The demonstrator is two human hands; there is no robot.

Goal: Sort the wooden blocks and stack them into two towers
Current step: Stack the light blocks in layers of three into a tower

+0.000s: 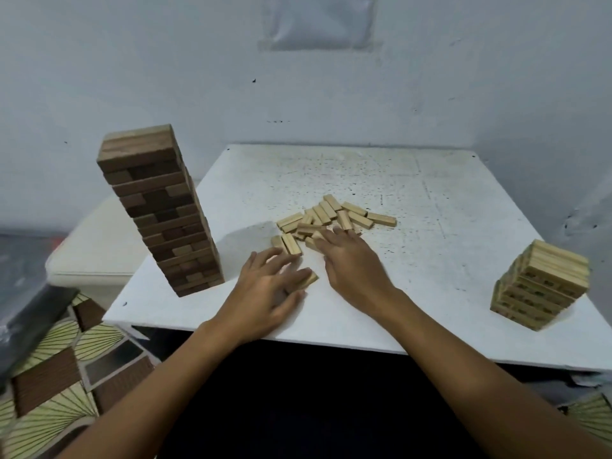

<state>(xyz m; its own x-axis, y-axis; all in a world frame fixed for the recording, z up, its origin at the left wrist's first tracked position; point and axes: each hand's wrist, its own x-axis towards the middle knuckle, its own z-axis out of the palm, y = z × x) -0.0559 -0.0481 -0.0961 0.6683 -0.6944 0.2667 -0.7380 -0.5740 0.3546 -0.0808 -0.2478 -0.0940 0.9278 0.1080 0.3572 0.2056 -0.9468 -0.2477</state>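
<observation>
Head view. My left hand [268,286] lies palm down on the white table [447,200], fingers spread and nearly straight; a single pale block [309,280] lies under its fingertips, touched but not gripped. Just beyond those fingertips, two more pale blocks [287,244] lie side by side. My right hand [352,265] lies just to the right of the left, also palm down, fingers extended forward and resting on the near edge of the loose pile [334,217] of pale blocks; whether any block is pinched I cannot tell. The pile spreads away from my right fingertips toward the wall [331,94]. Left of my left hand, near the table's left edge, stands the tall dark tower [159,210]. Well to the right of my right hand, near the table's right front corner, stands the shorter pale tower [541,284].
</observation>
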